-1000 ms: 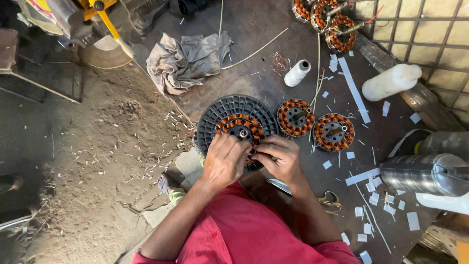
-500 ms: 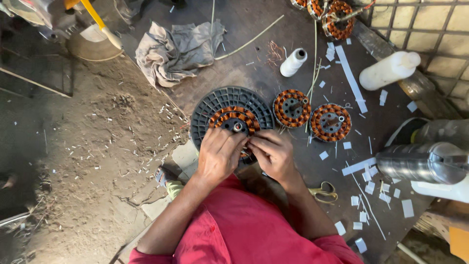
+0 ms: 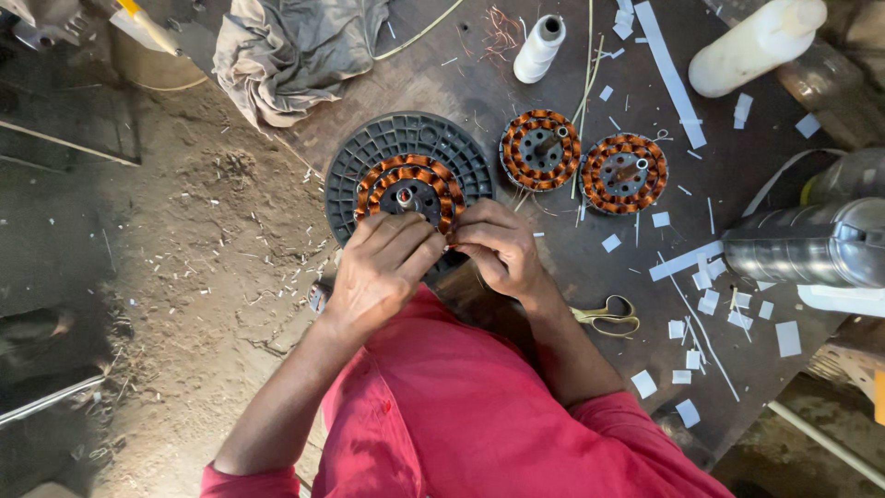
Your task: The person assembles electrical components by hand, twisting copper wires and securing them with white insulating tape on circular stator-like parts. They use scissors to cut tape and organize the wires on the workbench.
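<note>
Where dirt begins, littered dark board.

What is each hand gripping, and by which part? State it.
Both the left hand and right hand pinch the near edge of the copper-wound stator on the dark round disc.

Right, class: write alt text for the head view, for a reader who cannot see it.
Seen from above, a person's left hand and right hand pinch the near edge of a round copper-wound coil ring on a dark ribbed plastic disc. Two similar copper-wound rings lie beside it among white paper strips.
</note>
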